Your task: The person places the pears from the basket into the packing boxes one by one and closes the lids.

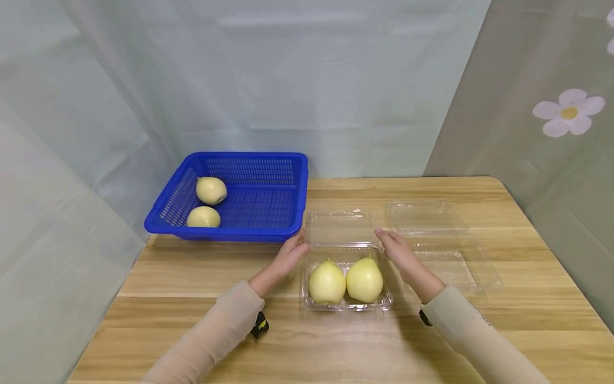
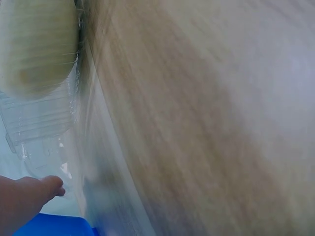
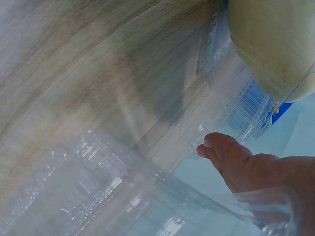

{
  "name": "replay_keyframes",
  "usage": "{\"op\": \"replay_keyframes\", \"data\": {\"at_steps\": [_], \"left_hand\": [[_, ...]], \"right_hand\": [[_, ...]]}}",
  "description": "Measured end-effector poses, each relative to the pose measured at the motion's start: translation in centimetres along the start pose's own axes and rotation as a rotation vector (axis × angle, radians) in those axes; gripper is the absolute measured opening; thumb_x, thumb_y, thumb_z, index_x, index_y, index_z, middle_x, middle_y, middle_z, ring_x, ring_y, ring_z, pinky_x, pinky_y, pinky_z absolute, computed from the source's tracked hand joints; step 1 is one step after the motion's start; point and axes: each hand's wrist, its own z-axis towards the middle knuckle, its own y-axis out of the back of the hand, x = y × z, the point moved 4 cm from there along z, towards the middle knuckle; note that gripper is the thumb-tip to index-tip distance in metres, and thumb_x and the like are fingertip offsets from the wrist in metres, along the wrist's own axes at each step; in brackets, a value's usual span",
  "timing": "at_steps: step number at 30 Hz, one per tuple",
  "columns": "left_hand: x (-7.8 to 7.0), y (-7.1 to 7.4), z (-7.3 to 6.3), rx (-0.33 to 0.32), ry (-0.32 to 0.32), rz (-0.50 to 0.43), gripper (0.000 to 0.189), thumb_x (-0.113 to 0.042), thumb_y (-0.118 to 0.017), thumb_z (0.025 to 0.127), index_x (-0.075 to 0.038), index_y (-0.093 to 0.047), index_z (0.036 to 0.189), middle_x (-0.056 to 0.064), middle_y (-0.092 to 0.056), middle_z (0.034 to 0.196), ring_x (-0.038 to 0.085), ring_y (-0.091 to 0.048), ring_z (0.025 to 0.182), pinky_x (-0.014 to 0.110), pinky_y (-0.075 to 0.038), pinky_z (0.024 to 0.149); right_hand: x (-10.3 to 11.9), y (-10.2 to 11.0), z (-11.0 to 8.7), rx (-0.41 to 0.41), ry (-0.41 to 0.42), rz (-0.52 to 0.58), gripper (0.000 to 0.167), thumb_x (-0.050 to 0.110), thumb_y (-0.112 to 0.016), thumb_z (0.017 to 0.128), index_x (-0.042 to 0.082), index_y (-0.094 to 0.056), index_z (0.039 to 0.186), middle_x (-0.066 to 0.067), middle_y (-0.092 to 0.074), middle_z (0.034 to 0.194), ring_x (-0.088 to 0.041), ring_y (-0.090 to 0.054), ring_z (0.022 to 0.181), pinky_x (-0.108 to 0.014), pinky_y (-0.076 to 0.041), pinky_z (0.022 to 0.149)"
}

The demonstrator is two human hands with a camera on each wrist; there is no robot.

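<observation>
Two pale yellow pears, a left one [image 1: 327,282] and a right one [image 1: 364,280], sit side by side in a transparent plastic clamshell box [image 1: 347,306]. The box's lid [image 1: 340,228] lies folded back, away from the person. My left hand [image 1: 289,254] is at the left of the box near the hinge, fingers extended, close to the blue basket's corner. On the opposite side, my right hand [image 1: 402,256] reaches along with extended fingers, its fingertips near the lid's right edge. Neither hand grips anything. In the right wrist view, the thumb [image 3: 221,147] shows near the box's side.
A blue plastic basket [image 1: 244,231] stands at the back left, holding an upper pear [image 1: 211,190] and a lower pear [image 1: 203,217]. Right of my right hand lies a second transparent clamshell box [image 1: 479,256], opened out. All rest on a wooden table [image 1: 192,330] before a pale curtain.
</observation>
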Motion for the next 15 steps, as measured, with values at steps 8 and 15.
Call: {"op": "replay_keyframes", "data": {"at_steps": [8,15], "left_hand": [[0.08,-0.25,-0.03,0.032,-0.052,-0.020,0.072,-0.005,-0.044,0.088,0.012,-0.007,0.147,0.028,-0.008,0.155,0.046,-0.015,0.141,0.050,-0.015,0.116],[-0.36,-0.68,-0.11,0.062,-0.112,-0.057,0.073,-0.001,-0.043,0.086,0.011,-0.004,0.147,0.025,-0.002,0.156,0.042,-0.009,0.143,0.049,-0.010,0.117]], "right_hand": [[0.20,0.35,-0.45,0.018,0.017,0.028,0.074,0.048,-0.031,0.101,-0.013,-0.023,0.143,-0.032,-0.024,0.149,-0.051,-0.028,0.133,-0.057,-0.023,0.112],[0.42,0.70,-0.87,-0.010,0.049,0.065,0.067,0.040,-0.034,0.102,-0.014,-0.025,0.141,-0.032,-0.024,0.148,-0.046,-0.024,0.137,-0.052,-0.025,0.113]]}}
